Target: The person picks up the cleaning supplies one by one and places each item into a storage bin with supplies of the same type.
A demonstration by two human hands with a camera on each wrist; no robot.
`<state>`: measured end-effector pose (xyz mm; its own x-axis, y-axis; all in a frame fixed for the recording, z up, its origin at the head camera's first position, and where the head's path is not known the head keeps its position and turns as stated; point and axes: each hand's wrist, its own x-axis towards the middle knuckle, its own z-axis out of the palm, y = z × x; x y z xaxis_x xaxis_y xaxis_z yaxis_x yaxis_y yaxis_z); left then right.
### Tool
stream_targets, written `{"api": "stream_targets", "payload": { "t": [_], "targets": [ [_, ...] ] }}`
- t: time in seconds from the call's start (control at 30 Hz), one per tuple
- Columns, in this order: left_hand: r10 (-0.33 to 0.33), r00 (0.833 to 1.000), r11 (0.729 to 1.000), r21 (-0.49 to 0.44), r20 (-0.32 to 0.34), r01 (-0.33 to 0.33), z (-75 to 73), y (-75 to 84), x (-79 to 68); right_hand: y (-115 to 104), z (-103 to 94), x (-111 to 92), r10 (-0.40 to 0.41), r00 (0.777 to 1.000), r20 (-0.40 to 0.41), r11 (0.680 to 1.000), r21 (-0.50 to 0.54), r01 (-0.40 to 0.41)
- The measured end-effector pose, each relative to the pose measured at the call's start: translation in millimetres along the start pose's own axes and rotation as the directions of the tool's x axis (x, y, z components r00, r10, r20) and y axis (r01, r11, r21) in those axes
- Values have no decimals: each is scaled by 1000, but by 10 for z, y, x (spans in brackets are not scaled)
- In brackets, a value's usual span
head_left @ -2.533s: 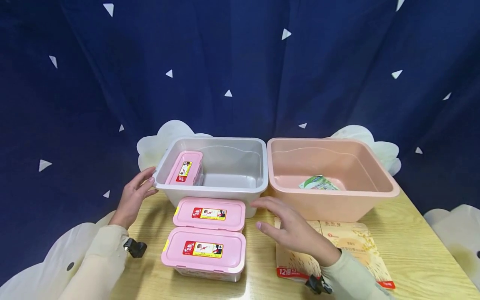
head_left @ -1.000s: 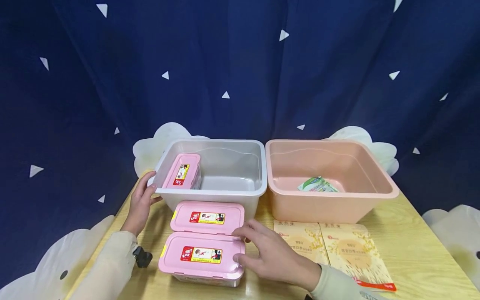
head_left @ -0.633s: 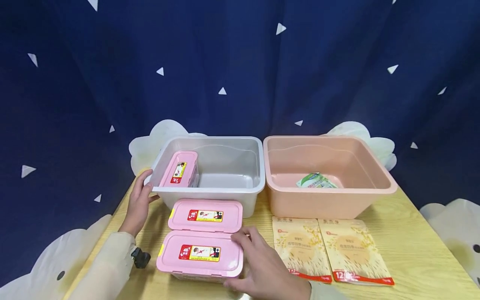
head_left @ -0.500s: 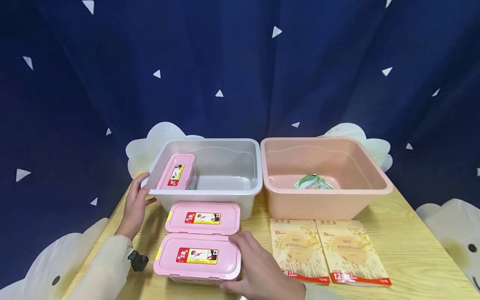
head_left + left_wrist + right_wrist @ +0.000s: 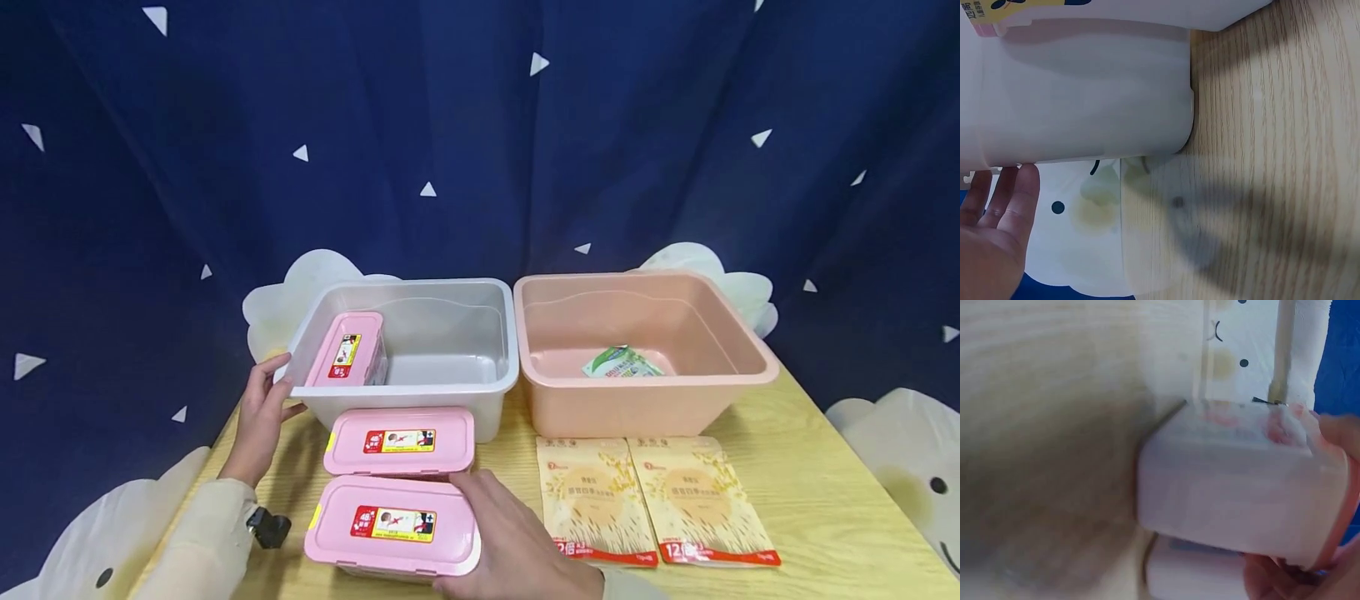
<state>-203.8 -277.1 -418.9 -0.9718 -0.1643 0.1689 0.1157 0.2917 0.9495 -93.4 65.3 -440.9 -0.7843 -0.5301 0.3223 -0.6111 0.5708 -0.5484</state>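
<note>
In the head view my right hand [image 5: 513, 542] grips the right end of the front plastic box [image 5: 326, 542], which has a pink lid and a red-and-yellow label. The right wrist view shows the box's whitish body [image 5: 1235, 481] with fingers [image 5: 1266, 578] and thumb at its lid end. Just behind it stands a matching pink-lidded box [image 5: 450, 442]. My left hand [image 5: 258, 417] rests at the left front corner of the grey bin [image 5: 420, 390], its fingertips against the bin's side in the left wrist view. Another pink-lidded box [image 5: 363, 346] lies inside that bin, at its left.
A peach bin [image 5: 637, 412] stands right of the grey one, holding a green-and-white packet [image 5: 622, 362]. Two beige packets [image 5: 596, 500] with red bottoms lie side by side before it on the wooden table [image 5: 825, 517]. A dark blue curtain [image 5: 480, 108] hangs behind.
My right hand came down from beside the rear box and took hold of the front box's right end. The gap between the two lids widened slightly. My left hand stayed at the grey bin.
</note>
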Motion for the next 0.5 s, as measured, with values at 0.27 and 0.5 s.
{"api": "stream_targets", "payload": {
  "t": [0.27, 0.5],
  "targets": [
    [41, 999, 999, -19, -12, -41, -15, -56, -17, 25, -145, 42, -128, 991, 35, 992, 26, 128],
    [34, 999, 999, -37, 0, -34, -10, -66, 9, 20, -110, 75, -168, 985, 39, 978, -118, 172]
  ]
}}
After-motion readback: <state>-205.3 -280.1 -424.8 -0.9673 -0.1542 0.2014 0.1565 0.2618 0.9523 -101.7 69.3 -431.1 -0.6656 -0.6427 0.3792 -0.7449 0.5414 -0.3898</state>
